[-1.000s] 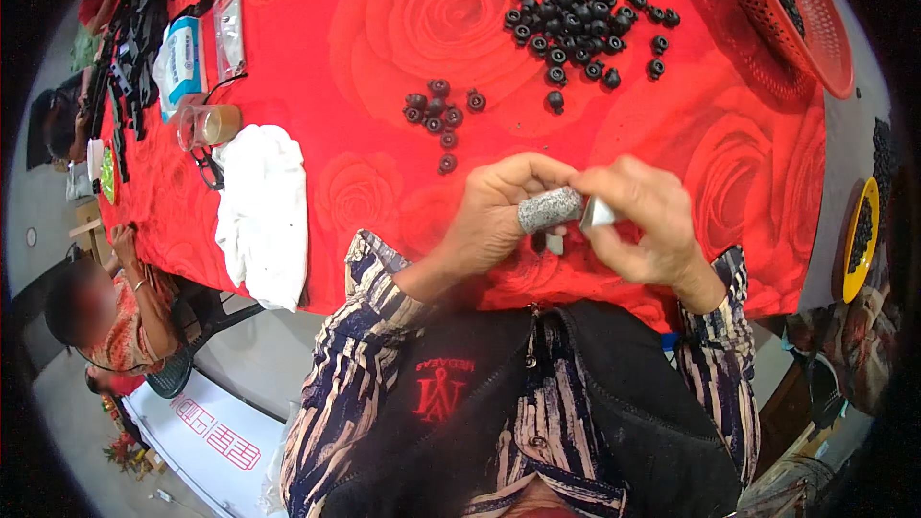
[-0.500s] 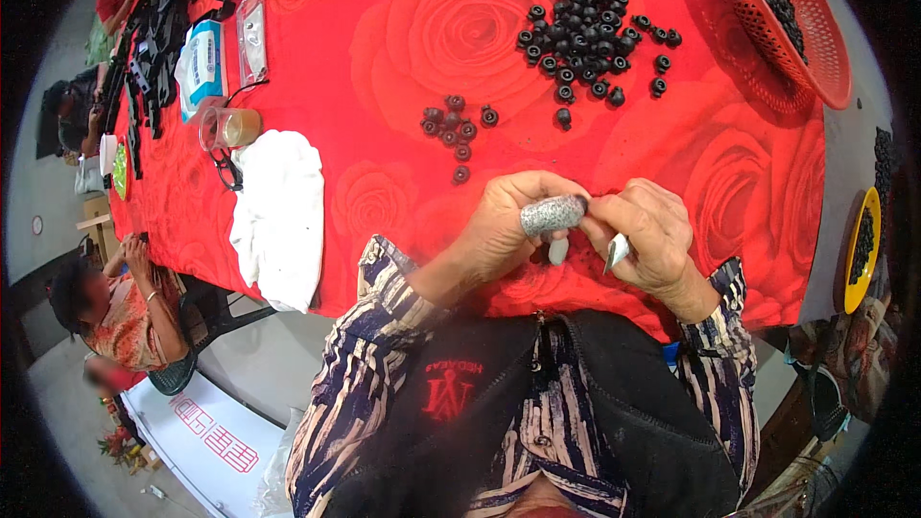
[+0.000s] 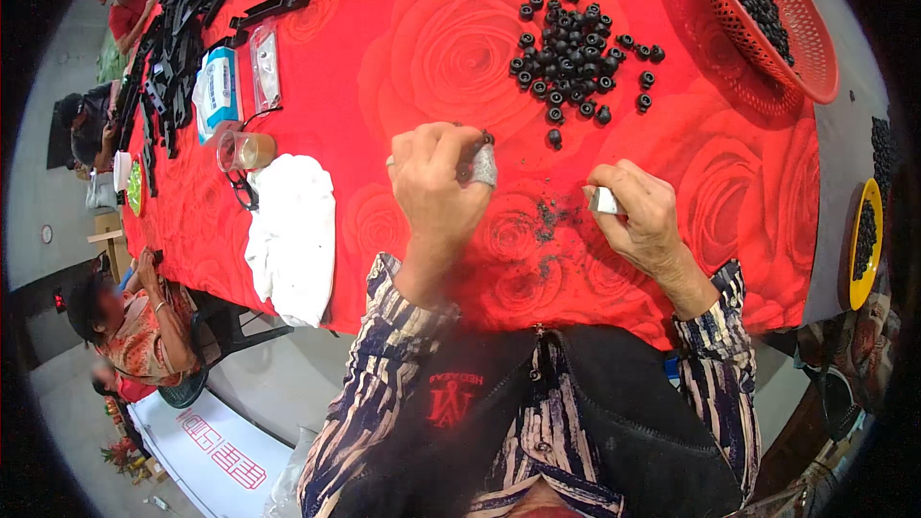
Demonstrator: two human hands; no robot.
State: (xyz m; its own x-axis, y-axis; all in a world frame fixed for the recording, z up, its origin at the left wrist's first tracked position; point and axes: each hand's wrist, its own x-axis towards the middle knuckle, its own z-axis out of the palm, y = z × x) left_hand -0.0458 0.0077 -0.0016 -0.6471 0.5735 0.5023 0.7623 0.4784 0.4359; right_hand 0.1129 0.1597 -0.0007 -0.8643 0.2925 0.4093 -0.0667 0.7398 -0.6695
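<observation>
My left hand [image 3: 434, 190] hovers over the cloth left of the middle, its fingers bent towards a thumb wrapped in a grey speckled sleeve [image 3: 484, 166]. Dark bits show at those fingertips, but I cannot tell what is held or what lies beneath. The hand covers most of the spot where a few small black knobs lay. To the right, my right hand [image 3: 641, 216] is closed round a small white piece [image 3: 604, 200]; the rest of it is hidden in the fist. Black shavings [image 3: 546, 221] are scattered between the hands. Beyond them lies a pile of round black knobs [image 3: 573, 58].
A red basket [image 3: 818, 72] of black pieces stands far right, with a yellow tray [image 3: 860, 294] below it. Along the left are a white cloth [image 3: 293, 240], a plastic cup [image 3: 251, 151], a tissue pack [image 3: 220, 96] and long black parts [image 3: 177, 77]. Other people sit beyond.
The hands have parted from a shared hold at the middle. My left hand has gone left and away, over the small knob group; my right has shifted slightly, keeping the white piece.
</observation>
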